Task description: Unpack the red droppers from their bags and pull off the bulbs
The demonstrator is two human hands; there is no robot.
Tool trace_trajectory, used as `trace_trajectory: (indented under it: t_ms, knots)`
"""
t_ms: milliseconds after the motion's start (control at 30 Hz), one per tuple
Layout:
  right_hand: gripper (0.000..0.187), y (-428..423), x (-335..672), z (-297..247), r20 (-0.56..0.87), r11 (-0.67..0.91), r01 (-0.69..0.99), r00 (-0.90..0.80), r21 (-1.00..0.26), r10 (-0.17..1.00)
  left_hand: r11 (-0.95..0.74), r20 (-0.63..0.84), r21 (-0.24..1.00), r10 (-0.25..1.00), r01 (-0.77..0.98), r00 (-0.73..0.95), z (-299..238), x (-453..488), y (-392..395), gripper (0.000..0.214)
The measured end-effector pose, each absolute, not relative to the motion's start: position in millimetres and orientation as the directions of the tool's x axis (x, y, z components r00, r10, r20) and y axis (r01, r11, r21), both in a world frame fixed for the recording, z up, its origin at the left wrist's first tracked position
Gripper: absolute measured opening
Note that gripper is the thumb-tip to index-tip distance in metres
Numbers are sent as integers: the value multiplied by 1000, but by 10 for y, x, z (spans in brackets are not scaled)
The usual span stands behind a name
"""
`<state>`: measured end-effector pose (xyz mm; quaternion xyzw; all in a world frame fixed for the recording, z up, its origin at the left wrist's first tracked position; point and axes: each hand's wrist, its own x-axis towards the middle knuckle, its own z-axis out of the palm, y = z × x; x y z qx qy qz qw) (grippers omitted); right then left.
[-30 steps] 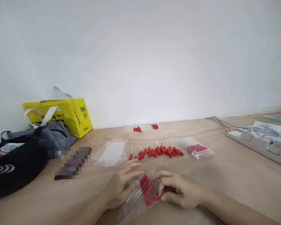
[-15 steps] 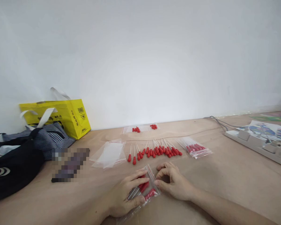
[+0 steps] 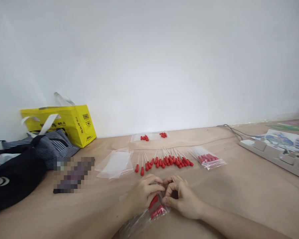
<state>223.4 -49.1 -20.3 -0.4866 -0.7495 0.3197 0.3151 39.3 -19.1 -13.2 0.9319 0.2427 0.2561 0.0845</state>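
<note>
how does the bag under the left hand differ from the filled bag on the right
The near bag is partly hidden by the left hand; the right bag lies in full view. The near bag's red pieces slant up rightward; the right bag's slant down rightward. Both bags are clear plastic.

Two filled packets (image 3: 208, 158), roughly two dozen loose droppers (image 3: 142, 171) (overlapping, exact count unclear), two clusters of red bulbs (image 3: 145, 137), several flat clear bags (image 3: 117, 162), one yellow bag (image 3: 86, 126), one striped bag (image 3: 46, 152), one black bag (image 3: 17, 187), one power strip (image 3: 270, 158).
</note>
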Motion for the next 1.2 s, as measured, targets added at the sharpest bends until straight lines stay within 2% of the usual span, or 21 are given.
trace_trajectory:
  t_ms: [167,333,467,800,1100,1200]
  knots:
    - [14,-479,2245,-207,158,310,541,-309,-782,938,-861,488,312,509,402,709,-120,406,-214,23]
    - [17,-503,2226,-200,159,309,598,-290,-739,944,-824,435,356,564,441,702,-58,422,-241,20]
    - [16,-525,2183,-209,153,291,624,-267,-725,952,-829,411,334,556,448,723,-55,413,-240,24]
    - [7,-516,2155,-183,84,207,562,-237,-801,968,-816,302,332,567,473,766,0,424,-264,25]
    - [15,-508,2147,-213,88,204,575,-223,-792,971,-788,286,375,599,488,748,-8,427,-264,20]
    - [15,-516,2146,-214,93,206,573,-220,-793,971,-795,265,342,594,502,760,13,425,-265,25]
